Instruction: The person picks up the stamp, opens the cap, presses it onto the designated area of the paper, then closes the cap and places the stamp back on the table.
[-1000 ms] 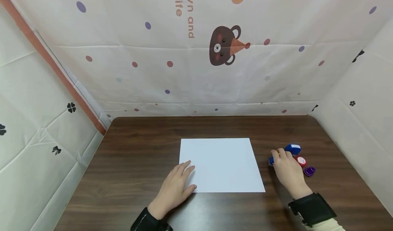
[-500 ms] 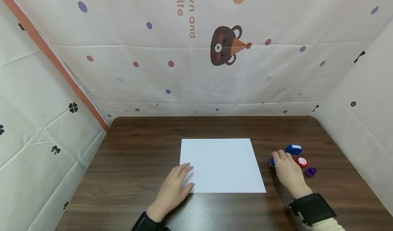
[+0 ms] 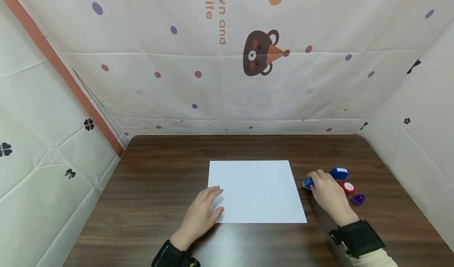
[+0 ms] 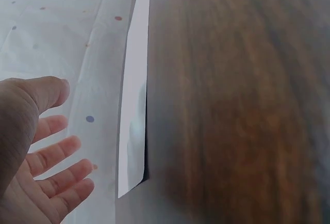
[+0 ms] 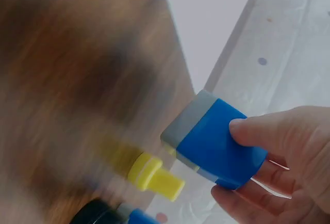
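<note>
My right hand grips a blue stamp with a grey base between thumb and fingers, above the table to the right of a sheet of white paper. In the right wrist view the thumb presses its flat blue side and the fingers curl behind. My left hand has its fingers extended over the paper's lower left edge. The left wrist view shows its fingers spread, holding nothing. Another blue stamp stands just beyond my right hand.
A red stamp with a white round label and a purple knobbed stamp stand beside my right wrist. A yellow knobbed stamp shows in the right wrist view. Printed white cloth hangs behind the brown wooden table and at both sides.
My right hand has moved slightly left toward the paper with the blue stamp, away from the other stamps. The left hand stays nearly in place.
</note>
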The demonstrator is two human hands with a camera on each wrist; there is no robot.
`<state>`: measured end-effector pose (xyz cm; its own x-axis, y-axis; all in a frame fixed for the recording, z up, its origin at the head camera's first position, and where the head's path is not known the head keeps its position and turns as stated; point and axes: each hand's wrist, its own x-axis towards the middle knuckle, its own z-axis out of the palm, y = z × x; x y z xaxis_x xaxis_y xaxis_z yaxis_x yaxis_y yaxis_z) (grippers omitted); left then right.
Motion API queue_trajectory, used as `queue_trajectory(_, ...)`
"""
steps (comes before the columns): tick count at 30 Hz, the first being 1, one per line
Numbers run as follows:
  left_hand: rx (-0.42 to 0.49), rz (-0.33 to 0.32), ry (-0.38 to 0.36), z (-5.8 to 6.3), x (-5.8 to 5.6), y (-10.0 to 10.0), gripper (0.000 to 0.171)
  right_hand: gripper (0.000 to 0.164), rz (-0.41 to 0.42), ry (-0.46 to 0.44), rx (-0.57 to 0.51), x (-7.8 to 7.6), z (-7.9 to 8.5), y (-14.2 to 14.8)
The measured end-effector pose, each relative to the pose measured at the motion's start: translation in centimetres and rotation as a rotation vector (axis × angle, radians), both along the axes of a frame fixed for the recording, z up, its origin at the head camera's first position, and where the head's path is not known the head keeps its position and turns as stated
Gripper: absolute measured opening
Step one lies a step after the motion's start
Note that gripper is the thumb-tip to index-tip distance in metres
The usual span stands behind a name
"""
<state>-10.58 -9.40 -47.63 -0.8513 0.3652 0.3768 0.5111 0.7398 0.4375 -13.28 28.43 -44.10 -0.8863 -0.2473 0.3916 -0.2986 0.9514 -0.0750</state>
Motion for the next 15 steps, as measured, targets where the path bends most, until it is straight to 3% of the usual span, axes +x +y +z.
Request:
queue_trajectory(5,0.025,0.008,0.008,-0.1,-0.6,0.4,0.045,0.035,0.034,-0.035,-0.125,-0.6,0.7,-1.4)
queue_trajectory(15,0.199,-0.003,0.063,0.2,-2.1,1.9,0.04,0.031,0.04,-0.085,-0.349,-2.1,0.8,-5.3)
